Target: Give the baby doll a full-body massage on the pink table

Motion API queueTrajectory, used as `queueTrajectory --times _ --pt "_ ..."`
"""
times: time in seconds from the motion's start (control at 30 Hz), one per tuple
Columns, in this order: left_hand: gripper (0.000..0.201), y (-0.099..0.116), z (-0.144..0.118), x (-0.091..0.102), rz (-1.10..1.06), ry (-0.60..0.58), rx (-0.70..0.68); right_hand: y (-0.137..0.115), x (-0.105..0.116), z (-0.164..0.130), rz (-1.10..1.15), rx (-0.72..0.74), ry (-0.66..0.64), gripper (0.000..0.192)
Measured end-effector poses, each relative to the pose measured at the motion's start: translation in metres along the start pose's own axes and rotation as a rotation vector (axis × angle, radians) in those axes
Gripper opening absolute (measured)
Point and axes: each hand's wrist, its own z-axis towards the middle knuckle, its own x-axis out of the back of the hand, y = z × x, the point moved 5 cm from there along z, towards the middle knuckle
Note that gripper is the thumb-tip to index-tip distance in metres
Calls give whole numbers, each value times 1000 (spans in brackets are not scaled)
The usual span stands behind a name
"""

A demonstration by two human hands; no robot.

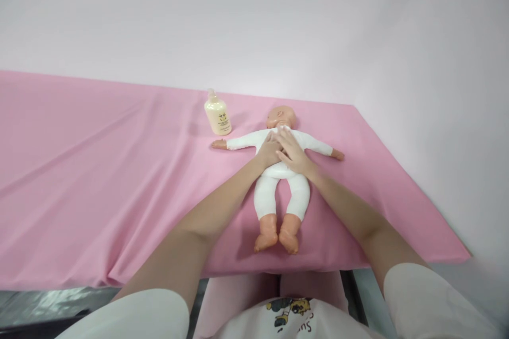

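A baby doll [281, 171] with a white cloth body lies on its back, arms spread, feet toward me and head turned to the left. My left hand [271, 149] rests on the doll's chest, partly under the other hand. Over it and across the upper chest lies my right hand [293, 149], its fingers stretched out. Both palms face down, and neither hand grips anything that I can see. To the left of the doll's head stands a pump bottle [218, 115] of pale yellow liquid, upright near the doll's outstretched hand.
A pink cloth [79, 169] with several creases covers the table and reaches its front edge. A pale wall [159, 21] runs along the back, and another rises on the right side. The bottle stands close to the back edge.
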Motion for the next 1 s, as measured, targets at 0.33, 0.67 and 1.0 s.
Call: queueTrajectory --times 0.33,0.67,1.0 --pt "42 0 5 -2 -19 -21 -148 23 -11 7 46 -174 -22 50" --pt "24 -9 2 15 -275 272 -75 13 -11 -6 -190 -556 -123 63" --pt "29 -13 -1 21 -329 272 -157 -27 -25 -6 -226 -124 -194 55"
